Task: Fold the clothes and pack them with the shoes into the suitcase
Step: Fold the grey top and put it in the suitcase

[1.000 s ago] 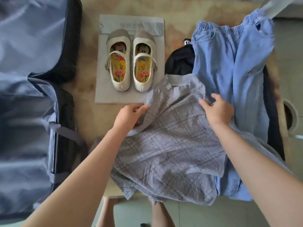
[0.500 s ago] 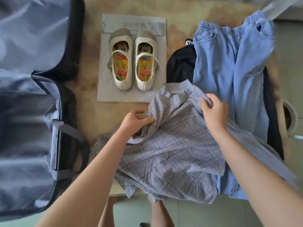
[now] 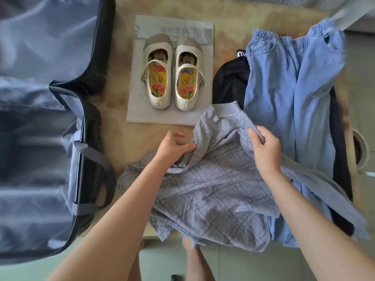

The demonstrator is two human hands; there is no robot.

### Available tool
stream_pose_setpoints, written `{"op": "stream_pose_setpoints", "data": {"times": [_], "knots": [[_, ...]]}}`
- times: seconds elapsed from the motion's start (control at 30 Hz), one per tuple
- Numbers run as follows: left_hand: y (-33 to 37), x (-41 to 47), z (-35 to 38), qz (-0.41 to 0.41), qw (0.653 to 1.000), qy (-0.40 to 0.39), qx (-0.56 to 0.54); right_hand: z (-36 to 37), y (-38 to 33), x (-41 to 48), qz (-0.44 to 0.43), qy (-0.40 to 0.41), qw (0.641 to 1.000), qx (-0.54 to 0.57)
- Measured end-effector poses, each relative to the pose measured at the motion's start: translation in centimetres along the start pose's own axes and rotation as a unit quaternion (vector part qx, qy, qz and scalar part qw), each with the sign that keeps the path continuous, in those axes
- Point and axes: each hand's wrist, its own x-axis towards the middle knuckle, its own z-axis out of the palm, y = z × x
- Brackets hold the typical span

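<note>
Clearly the packing is barely begun: the open suitcase (image 3: 40,138) at nine o'clock looks empty, the white shoes (image 3: 172,72) sit on grey paper (image 3: 142,110) at twelve, and blue trousers (image 3: 288,88) over a black garment (image 3: 229,84) lie unfolded at two. Centre worktop (image 3: 125,126), the left hand (image 3: 172,147) and right hand (image 3: 265,151) each pinch the crumpled grey checked top (image 3: 213,189) near its neckband.

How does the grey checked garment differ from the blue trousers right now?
The grey checked garment is rumpled and gripped by the left hand and right hand; the blue trousers lie spread out flat, touched by neither hand. The garment shows a dark crossing check; the trousers are plain light blue. The garment hangs over the table's near edge, partly covering the trousers' lower part. Neither is folded or in the suitcase yet.
</note>
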Motion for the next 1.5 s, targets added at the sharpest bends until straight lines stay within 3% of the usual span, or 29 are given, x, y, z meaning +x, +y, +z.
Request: {"op": "stream_pose_setpoints", "data": {"times": [0.17,0.33,0.6,0.8,0.9,1.07,1.2,1.37,1.5], "knots": [[0.1,-1.0,-1.3,-0.017,0.999,-0.039,0.006,-0.7,-1.1,-0.3,-0.027,-0.009,0.999,0.021],[0.6,-2.1,-3.8,0.006,0.997,0.067,-0.047,-1.7,-2.2,0.2,-0.046,0.007,0.997,0.068],[2.9,-3.8,-8.2,0.132,0.959,0.199,-0.155,-1.8,-5.5,2.6,-0.060,0.053,0.993,0.082],[4.4,-1.3,-10.8,0.204,0.925,0.312,-0.068,-0.8,-7.6,6.9,-0.082,0.049,0.993,0.074],[5.1,0.0,-11.3,0.192,0.907,0.373,-0.030,0.7,-9.1,9.2,-0.099,0.040,0.993,0.048],[4.4,2.3,-10.9,0.164,0.926,0.340,0.003,3.2,-8.7,12.2,-0.010,0.043,0.998,-0.035],[3.6,3.3,-9.6,0.208,0.909,0.341,0.119,3.8,-6.9,12.0,0.035,-0.015,0.997,-0.070],[1.4,0.7,-6.5,0.250,0.898,0.306,0.193,2.9,-3.6,7.0,-0.046,0.001,0.995,-0.092],[-3.2,-2.8,-2.4,0.240,0.914,0.210,0.250,2.6,0.4,-0.8,-0.106,-0.049,0.986,-0.122]]}}
